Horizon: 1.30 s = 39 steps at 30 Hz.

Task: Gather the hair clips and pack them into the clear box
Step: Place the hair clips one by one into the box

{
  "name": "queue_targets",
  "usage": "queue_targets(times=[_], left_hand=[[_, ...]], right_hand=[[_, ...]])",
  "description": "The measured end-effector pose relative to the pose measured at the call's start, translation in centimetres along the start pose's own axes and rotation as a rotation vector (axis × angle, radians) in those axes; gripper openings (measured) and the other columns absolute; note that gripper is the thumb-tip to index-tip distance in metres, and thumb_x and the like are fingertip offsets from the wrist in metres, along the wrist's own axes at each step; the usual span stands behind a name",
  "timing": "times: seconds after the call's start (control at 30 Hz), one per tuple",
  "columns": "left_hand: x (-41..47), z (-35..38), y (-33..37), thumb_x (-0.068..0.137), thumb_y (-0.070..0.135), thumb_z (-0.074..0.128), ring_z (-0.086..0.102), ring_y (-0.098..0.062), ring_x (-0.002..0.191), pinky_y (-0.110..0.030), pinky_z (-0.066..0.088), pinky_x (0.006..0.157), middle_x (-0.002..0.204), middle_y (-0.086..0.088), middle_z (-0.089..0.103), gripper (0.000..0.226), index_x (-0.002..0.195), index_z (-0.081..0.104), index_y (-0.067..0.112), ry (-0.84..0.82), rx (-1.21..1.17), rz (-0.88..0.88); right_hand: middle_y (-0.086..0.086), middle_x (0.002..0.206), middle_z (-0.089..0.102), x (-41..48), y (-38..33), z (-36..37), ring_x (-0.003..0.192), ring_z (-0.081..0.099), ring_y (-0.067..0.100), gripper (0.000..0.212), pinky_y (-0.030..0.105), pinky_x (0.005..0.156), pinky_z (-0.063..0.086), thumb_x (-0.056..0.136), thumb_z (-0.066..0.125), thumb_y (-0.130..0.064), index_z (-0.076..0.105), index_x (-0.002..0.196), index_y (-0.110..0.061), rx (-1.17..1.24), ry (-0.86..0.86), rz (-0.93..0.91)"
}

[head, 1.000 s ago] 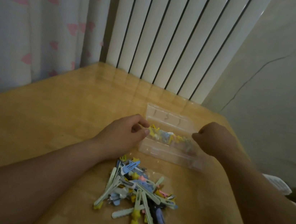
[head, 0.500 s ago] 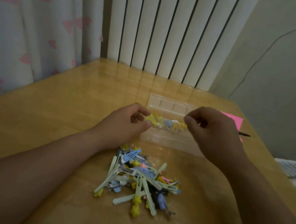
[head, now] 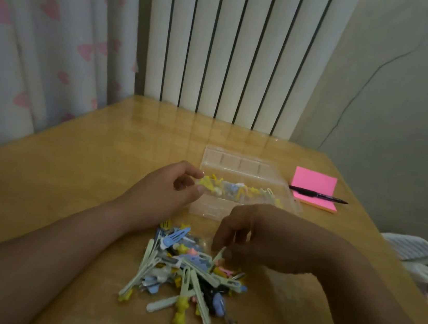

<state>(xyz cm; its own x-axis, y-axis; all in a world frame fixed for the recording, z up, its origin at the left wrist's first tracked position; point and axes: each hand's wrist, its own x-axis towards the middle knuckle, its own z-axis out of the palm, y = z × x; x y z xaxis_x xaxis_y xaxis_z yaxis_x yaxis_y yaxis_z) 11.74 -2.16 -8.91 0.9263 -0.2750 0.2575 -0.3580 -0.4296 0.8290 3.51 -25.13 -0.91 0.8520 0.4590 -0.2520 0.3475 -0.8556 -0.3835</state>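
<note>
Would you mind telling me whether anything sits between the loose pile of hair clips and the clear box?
Nothing lies on the table between the pile and the clear box. The left hand does hold a row of clips across the box, over part of it. The right hand is at the pile.

A shiny wooden table [head: 70, 170] stands in the corner of a dim room. Behind it is a tall white radiator [head: 235, 56] with dark gaps between its bars, and on the left hangs a white curtain [head: 46, 44] with pink hearts. On the right is a plain pale wall [head: 406, 138] with a thin dark line [head: 358, 93] running down it
</note>
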Motion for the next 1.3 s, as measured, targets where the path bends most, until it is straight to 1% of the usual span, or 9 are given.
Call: queue_targets(times=[0.23,0.47,0.7,0.87,0.97,1.07,1.13,1.2,1.3], left_hand=[[0.0,0.1,-0.1,0.097,0.045,0.070,0.064,-0.004,0.097,-0.025,0.052,0.084,0.107,0.010,0.067,0.025,0.122,0.067,0.039,0.001,-0.005,0.003],[0.0,0.0,-0.2,0.098,0.045,0.069,0.065,-0.006,0.097,-0.031,0.054,0.088,0.106,0.009,0.068,0.025,0.122,0.067,0.039,-0.007,-0.001,0.011],[-0.1,0.0,-0.1,0.098,0.045,0.069,0.065,-0.009,0.099,-0.032,0.053,0.088,0.107,0.007,0.068,0.024,0.122,0.067,0.038,-0.018,-0.004,0.009],[-0.1,-0.1,0.1,0.099,0.045,0.067,0.065,-0.009,0.101,-0.027,0.052,0.085,0.109,0.008,0.066,0.023,0.122,0.066,0.040,-0.021,-0.010,0.004],[-0.2,0.0,0.0,0.100,0.047,0.066,0.063,-0.007,0.099,-0.023,0.049,0.079,0.109,0.009,0.065,0.023,0.121,0.065,0.041,-0.023,-0.013,-0.004],[-0.1,0.1,-0.1,0.100,0.046,0.066,0.062,-0.006,0.097,-0.023,0.048,0.077,0.108,0.009,0.064,0.022,0.121,0.064,0.039,-0.018,-0.027,0.003],[-0.1,0.3,-0.1,0.099,0.045,0.066,0.061,-0.006,0.098,-0.024,0.048,0.078,0.109,0.009,0.063,0.024,0.122,0.064,0.038,-0.013,-0.032,0.011],[-0.1,0.3,-0.1,0.099,0.046,0.066,0.061,-0.006,0.100,-0.025,0.049,0.080,0.110,0.010,0.062,0.026,0.123,0.064,0.038,-0.012,-0.030,0.017],[0.0,0.3,-0.2,0.099,0.047,0.066,0.060,-0.008,0.099,-0.027,0.050,0.080,0.109,0.010,0.062,0.025,0.123,0.063,0.038,-0.021,-0.023,0.019]], right_hand=[[-0.016,0.099,0.071,0.4,0.5,0.4,0.089,0.063,-0.001,0.012,0.021,0.079,0.052,0.095,0.075,-0.027,0.077,0.105,-0.032,-0.040,0.079,0.002],[-0.014,0.091,0.066,0.3,-0.2,0.5,0.082,0.061,0.004,0.014,0.031,0.077,0.056,0.094,0.074,-0.037,0.076,0.106,-0.032,-0.129,0.124,0.036],[-0.008,0.092,0.068,0.8,-0.7,1.0,0.081,0.062,0.010,0.010,0.036,0.075,0.057,0.095,0.069,-0.035,0.073,0.098,-0.026,-0.247,0.113,0.023],[-0.003,0.082,0.069,0.1,-0.4,0.4,0.069,0.064,0.010,0.014,0.035,0.069,0.059,0.097,0.064,-0.031,0.072,0.090,-0.021,-0.126,0.142,0.054],[0.001,0.080,0.072,-0.8,0.4,-1.0,0.068,0.071,0.016,0.012,0.031,0.061,0.062,0.099,0.065,-0.024,0.071,0.090,-0.021,0.075,0.248,0.072],[0.001,0.081,0.074,-1.4,2.3,-2.3,0.070,0.074,0.012,0.007,0.026,0.064,0.062,0.100,0.067,-0.018,0.070,0.094,-0.019,0.243,0.456,0.124],[0.005,0.082,0.077,-1.2,4.0,-3.1,0.071,0.076,0.014,0.005,0.034,0.071,0.065,0.098,0.070,-0.014,0.072,0.093,-0.015,0.340,0.633,0.207],[0.003,0.081,0.077,-0.2,5.5,-3.7,0.074,0.076,0.018,0.006,0.042,0.075,0.066,0.094,0.073,-0.015,0.075,0.089,-0.016,0.325,0.762,0.301],[-0.004,0.080,0.074,2.2,6.4,-4.7,0.077,0.071,0.021,0.008,0.034,0.063,0.058,0.093,0.075,-0.021,0.077,0.085,-0.023,0.157,0.746,0.386]])
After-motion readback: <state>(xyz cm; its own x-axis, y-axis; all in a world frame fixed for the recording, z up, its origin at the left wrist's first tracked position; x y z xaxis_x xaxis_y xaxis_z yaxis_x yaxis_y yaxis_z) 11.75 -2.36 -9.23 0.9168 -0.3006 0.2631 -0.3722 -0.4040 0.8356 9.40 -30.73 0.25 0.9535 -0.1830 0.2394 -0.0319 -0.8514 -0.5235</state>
